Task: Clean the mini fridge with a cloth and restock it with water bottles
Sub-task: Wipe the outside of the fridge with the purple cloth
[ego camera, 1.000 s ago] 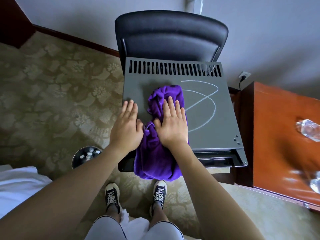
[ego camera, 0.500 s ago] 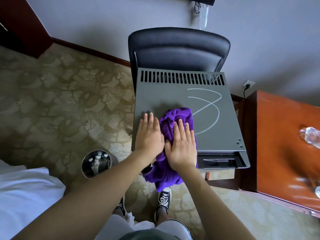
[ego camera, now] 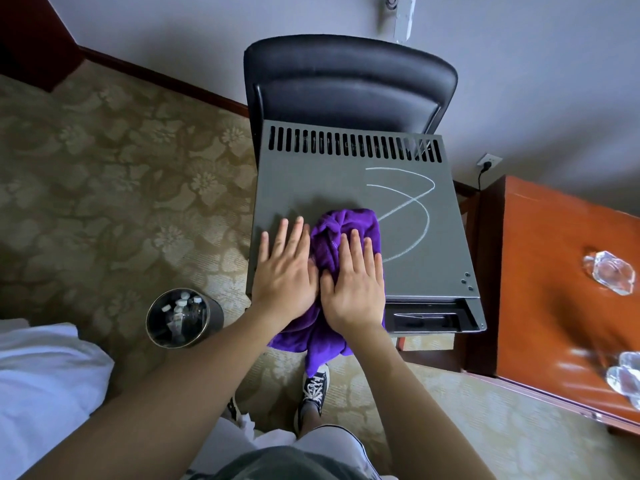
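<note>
The grey mini fridge (ego camera: 304,181) is seen from above, with a vent slot row at its back and white chalk curves (ego camera: 412,202) on the right half of its top. A crumpled purple cloth (ego camera: 343,225) lies on the near left of the top and hangs over the front edge. My right hand (ego camera: 353,282) presses flat on the cloth, fingers straight. Beside it, my left hand (ego camera: 284,275) lies flat, partly on the fridge top and partly on the cloth's edge. Clear water bottles (ego camera: 607,277) lie on the wooden cabinet at the right.
A black chair (ego camera: 346,81) stands behind the fridge against the wall. A round metal bin (ego camera: 180,317) with several small bottles sits on the carpet to the left. The red-brown wooden cabinet (ego camera: 540,271) flanks the fridge on the right. White bedding (ego camera: 41,382) is at lower left.
Both hands slid the cloth back toward the fridge's front edge, and more of it now hangs over the front. The left part of the chalk marks has been wiped away.
</note>
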Available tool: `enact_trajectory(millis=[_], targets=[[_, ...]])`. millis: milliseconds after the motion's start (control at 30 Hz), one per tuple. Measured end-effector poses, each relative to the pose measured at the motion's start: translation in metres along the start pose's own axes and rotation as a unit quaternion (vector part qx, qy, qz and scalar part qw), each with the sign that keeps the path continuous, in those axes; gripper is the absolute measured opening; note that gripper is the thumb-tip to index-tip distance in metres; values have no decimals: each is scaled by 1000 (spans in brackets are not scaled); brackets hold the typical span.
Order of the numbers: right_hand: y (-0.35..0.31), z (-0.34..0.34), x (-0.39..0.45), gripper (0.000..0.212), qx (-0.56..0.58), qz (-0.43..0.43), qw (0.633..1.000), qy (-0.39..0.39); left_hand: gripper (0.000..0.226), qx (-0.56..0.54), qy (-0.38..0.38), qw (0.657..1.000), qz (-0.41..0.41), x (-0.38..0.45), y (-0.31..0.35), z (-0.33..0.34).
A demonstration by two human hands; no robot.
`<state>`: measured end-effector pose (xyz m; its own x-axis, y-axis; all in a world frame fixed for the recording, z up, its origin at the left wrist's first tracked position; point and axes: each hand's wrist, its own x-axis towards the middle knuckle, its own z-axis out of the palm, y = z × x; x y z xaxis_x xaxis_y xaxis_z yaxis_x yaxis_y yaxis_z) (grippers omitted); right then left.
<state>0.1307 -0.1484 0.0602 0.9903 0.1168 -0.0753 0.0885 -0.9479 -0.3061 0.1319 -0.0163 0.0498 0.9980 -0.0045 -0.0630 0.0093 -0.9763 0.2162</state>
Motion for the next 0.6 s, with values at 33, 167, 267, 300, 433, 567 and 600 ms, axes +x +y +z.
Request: enact_trajectory(millis=[33,167,267,300,433,567,600], targets=[[1,-1,4,79,-4,-1,1000,-3,71,0,1,1000,0,1,0,1],[4,-4,20,79,-14,-10,1000,-19,70,-2,10,1000,-1,2,-2,4],[5,-7,32,80,-16,-15,999,-27,69,6,11,1000,4,2,-3,5],[5,-8,37,79,-17,-15,999,-30,69,11,11,1000,6,3,-3,6],[8,-10,59,75,-19,-20,999,-32,66,21,12,1000,11,4,-5,6],[11,-12,92,74,-28,-15,999,-32,65,21,14,1000,14,4,-7,7],[12,-13,100,73,-29,-14,999,-33,65,19,14,1000,14,3,-6,7]])
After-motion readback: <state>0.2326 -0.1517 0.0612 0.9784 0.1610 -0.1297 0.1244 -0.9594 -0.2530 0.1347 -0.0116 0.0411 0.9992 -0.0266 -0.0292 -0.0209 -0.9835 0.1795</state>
